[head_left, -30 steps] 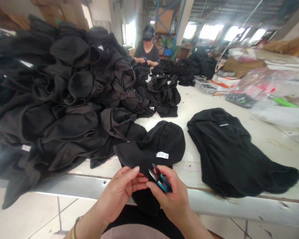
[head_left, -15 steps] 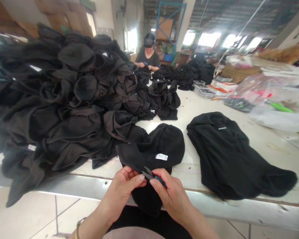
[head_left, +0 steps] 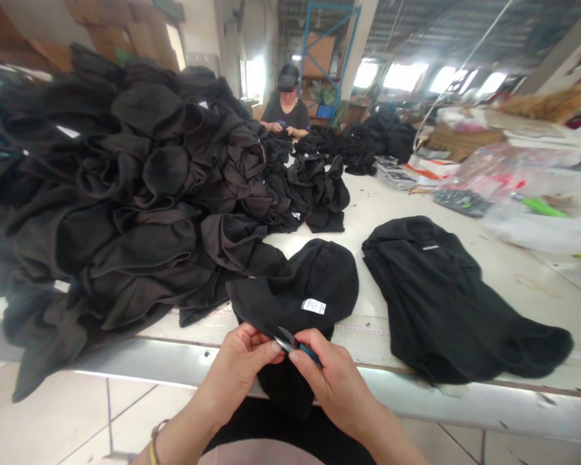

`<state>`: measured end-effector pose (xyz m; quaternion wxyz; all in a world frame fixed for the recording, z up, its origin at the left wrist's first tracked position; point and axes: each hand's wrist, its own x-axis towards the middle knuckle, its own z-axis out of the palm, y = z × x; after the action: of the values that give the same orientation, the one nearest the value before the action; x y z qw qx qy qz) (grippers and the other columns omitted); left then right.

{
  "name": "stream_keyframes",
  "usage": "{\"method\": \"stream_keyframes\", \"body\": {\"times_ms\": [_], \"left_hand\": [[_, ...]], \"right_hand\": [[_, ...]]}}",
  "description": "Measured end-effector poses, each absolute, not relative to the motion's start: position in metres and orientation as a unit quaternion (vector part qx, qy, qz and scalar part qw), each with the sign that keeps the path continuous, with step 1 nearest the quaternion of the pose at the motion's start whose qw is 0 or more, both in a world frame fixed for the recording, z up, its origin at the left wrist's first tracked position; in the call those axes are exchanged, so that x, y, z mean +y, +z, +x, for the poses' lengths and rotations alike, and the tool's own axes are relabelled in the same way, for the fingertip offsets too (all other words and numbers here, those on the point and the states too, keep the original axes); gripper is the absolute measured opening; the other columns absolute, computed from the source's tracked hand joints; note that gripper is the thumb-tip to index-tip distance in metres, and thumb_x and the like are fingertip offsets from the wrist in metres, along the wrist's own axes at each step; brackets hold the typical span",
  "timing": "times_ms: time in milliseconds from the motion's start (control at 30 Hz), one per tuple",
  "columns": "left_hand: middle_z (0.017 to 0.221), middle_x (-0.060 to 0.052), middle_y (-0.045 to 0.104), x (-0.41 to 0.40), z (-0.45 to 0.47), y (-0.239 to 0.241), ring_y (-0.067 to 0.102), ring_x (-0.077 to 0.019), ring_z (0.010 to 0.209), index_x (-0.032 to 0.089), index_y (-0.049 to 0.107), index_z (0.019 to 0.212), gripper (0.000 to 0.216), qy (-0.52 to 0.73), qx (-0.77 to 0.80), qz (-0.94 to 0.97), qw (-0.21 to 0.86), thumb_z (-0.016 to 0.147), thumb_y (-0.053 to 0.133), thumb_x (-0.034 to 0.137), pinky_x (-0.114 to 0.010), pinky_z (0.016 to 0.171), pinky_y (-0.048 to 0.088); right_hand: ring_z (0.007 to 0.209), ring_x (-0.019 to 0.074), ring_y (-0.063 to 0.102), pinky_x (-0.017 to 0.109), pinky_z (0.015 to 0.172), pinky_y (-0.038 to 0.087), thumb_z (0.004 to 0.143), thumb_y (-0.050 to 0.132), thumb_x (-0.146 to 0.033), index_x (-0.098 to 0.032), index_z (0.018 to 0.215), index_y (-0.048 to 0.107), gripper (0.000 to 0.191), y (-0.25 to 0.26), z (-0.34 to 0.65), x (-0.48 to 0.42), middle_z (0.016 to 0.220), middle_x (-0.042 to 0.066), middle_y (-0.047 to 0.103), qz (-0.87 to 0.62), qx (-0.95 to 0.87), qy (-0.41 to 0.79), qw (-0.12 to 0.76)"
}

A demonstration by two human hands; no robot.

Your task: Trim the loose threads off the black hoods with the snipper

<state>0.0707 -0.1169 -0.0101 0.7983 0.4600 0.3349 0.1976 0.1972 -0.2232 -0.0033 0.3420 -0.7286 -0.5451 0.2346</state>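
Note:
A black fleece hood (head_left: 310, 284) with a small white label (head_left: 314, 306) lies at the table's near edge, its lower part hanging over. My left hand (head_left: 239, 374) pinches the cloth at that edge with closed fingers. My right hand (head_left: 332, 381) is closed on small thread snips (head_left: 290, 341) with a teal handle. The blades point left and touch the cloth right beside my left fingertips.
A big heap of black garments (head_left: 126, 194) fills the left of the white table (head_left: 465, 200). A smaller stack of black pieces (head_left: 445, 303) lies to the right. Plastic bags (head_left: 508, 174) and packets sit at the far right. Another person (head_left: 286, 106) works at the far end.
My right hand has turned the snips from upright to level, and their blades have come down to the cloth beside my left fingertips. Both hands sit a little lower.

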Motion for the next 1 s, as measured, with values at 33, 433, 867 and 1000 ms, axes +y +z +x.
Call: {"method": "stream_keyframes", "body": {"times_ms": [33,433,867,1000], "left_hand": [[0.077,-0.004,0.066,-0.117,0.071,-0.011,0.059,-0.0122,0.071,0.012,0.059,0.085,0.03,0.197,0.336,0.459,0.798,0.062,0.074,0.025,-0.023,0.069,0.047],[0.08,-0.005,0.067,-0.116,0.075,-0.013,0.059,-0.013,0.074,0.013,0.059,0.088,0.032,0.192,0.326,0.457,0.805,0.063,0.074,0.025,-0.024,0.07,0.047],[0.091,-0.004,0.064,-0.119,0.073,0.009,0.058,-0.0162,0.086,0.018,0.059,0.1,0.026,0.236,0.308,0.577,0.718,0.077,0.06,0.031,-0.025,0.078,0.044],[0.077,0.001,0.062,-0.122,0.076,0.007,0.057,-0.0143,0.073,0.025,0.04,0.127,0.05,0.192,0.296,0.6,0.718,0.08,0.056,0.035,-0.025,0.068,0.044]], "right_hand": [[0.065,0.0132,0.055,0.023,0.058,0.037,0.089,0.04,-0.032,-0.02,0.091,0.053,0.017,-0.003,0.197,-0.224,0.073,-0.001,0.06,-0.728,-0.547,0.236,0.34],[0.06,0.0107,0.052,0.021,0.055,0.038,0.091,0.038,-0.032,-0.02,0.081,0.055,0.023,-0.014,0.202,-0.221,0.066,-0.002,0.058,-0.697,-0.532,0.269,0.397],[0.05,0.0084,0.052,0.018,0.048,0.042,0.076,0.056,-0.027,-0.02,0.089,0.05,0.015,-0.021,0.191,-0.218,0.062,-0.004,0.056,-0.636,-0.319,0.287,0.641],[0.026,0.002,0.014,0.014,0.029,0.013,0.079,0.053,-0.037,-0.022,0.087,0.043,0.019,-0.017,0.185,-0.22,0.039,-0.015,0.027,-0.514,-0.188,0.498,0.673]]}}
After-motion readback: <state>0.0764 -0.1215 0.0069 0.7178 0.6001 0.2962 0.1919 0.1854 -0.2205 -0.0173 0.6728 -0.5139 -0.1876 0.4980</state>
